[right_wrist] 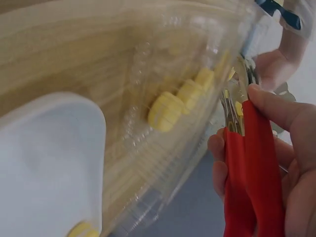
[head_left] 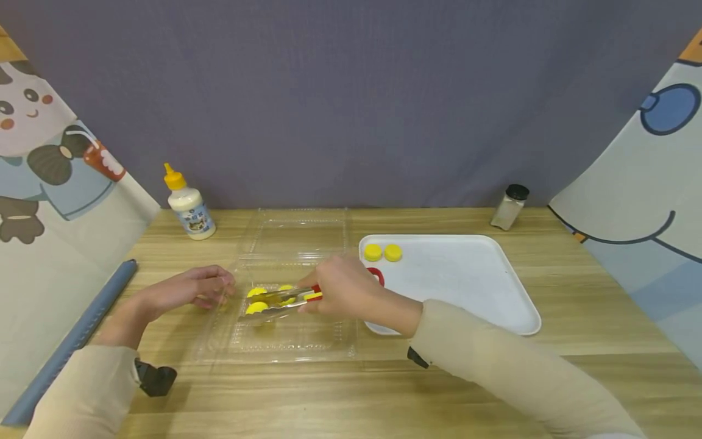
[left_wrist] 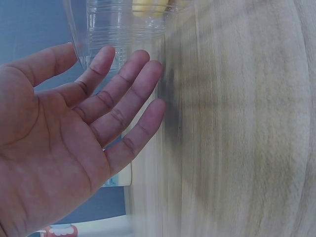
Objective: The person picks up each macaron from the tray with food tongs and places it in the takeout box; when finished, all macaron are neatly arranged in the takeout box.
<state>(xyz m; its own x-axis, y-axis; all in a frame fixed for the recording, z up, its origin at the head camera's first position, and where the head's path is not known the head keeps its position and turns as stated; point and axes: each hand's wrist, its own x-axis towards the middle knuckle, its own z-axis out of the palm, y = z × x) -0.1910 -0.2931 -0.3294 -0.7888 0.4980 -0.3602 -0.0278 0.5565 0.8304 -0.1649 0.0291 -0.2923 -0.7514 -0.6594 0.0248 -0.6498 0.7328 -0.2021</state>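
My right hand (head_left: 351, 289) grips a pair of metal tongs (right_wrist: 261, 168) by their red handles. The tongs' arms point left over a clear plastic box (head_left: 296, 352), whose lid (head_left: 296, 235) lies folded back behind it. Several yellow macarons (head_left: 256, 308) sit in the box, partly covered by the tongs in the head view; I cannot tell whether the tips pinch one. Beside the box's left wall is my left hand (head_left: 192, 289), palm towards the box. Its fingers (left_wrist: 118, 116) are spread and loosely straight, holding nothing, with fingertips close to the plastic.
To the right lies a white tray (head_left: 450, 286) with two yellow macarons (head_left: 392, 252) in its back left corner. A squeeze bottle (head_left: 190, 207) with a yellow nozzle stands back left, a black-capped jar (head_left: 510, 207) back right. Along the left edge runs a blue-grey roll (head_left: 77, 341).
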